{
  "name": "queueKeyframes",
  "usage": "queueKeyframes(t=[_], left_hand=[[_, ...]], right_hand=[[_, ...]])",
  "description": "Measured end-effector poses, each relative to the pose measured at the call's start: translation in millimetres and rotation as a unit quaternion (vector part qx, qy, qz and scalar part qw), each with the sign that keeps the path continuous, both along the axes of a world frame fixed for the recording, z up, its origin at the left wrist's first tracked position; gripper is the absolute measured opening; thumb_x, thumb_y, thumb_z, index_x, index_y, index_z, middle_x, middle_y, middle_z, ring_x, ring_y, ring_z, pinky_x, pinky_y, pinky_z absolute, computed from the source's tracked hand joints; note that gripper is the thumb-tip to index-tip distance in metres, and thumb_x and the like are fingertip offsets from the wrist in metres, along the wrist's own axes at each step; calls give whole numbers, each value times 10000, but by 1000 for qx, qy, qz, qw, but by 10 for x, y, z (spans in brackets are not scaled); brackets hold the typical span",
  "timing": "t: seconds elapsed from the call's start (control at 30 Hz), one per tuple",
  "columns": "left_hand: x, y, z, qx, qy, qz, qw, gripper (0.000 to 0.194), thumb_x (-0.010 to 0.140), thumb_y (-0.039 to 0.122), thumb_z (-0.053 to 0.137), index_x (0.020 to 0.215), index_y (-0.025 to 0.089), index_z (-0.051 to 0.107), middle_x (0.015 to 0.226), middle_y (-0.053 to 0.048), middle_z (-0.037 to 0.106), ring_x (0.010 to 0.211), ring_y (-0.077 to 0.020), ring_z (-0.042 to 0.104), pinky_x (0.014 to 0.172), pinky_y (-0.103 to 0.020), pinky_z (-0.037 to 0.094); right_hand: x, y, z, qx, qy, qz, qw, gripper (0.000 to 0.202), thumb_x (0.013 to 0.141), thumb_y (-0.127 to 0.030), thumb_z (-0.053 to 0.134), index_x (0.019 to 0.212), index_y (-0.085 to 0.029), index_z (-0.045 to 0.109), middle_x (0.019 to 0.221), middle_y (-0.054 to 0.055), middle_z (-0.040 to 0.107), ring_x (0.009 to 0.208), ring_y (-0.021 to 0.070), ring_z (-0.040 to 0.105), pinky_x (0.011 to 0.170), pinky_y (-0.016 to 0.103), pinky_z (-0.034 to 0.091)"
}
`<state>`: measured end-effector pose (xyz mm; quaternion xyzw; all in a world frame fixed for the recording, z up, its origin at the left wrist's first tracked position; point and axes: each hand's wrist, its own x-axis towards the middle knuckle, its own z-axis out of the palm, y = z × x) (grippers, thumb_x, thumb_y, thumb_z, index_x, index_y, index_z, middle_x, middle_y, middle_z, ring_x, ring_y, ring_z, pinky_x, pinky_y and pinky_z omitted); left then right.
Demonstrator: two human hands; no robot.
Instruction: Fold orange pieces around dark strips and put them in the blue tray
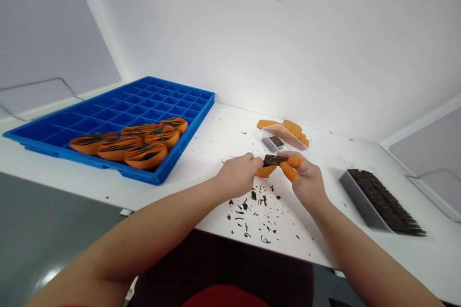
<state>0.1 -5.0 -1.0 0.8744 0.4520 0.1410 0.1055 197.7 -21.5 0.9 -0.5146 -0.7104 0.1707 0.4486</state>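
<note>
Rightward from the blue tray of orange packets, the left hand pinches one end of a dark flaky piece, the right hand the other, seemingly a two-handed shaping step whose next move calls for light, even pressure

Two hands, one blue tray, two grey boxes
</note>
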Motion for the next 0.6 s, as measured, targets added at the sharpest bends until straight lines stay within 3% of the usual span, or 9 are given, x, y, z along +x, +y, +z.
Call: queueKeyframes(t=[0.3,0.43,0.6], left_hand=[[-6,1,-12,-3,-26,-3,1000,183,869,302,438,990,206,535,939,-52,555,748,-178,563,571,-290,400],[-19,2,-10,0,-55,-4,999,261,893,385,408,1036,227,557,948,-48,553,768,-185,571,593,-294,420],[-38,5,6,8,-66,-10,998,267,895,287,412,1099,277,584,928,-31,553,805,-175,569,652,-289,444]], right_hand=[[18,37,78,112,-113,14,987,99,843,-247,505,822,-237,601,1042,62,628,1014,225,575,853,447,489],[20,65,182,125,-167,32,978,116,861,-248,476,882,-250,591,1079,62,612,1098,243,540,884,480,465],[22,110,288,121,-225,51,966,141,849,-227,463,871,-246,601,1076,70,617,1224,277,444,915,525,432]])
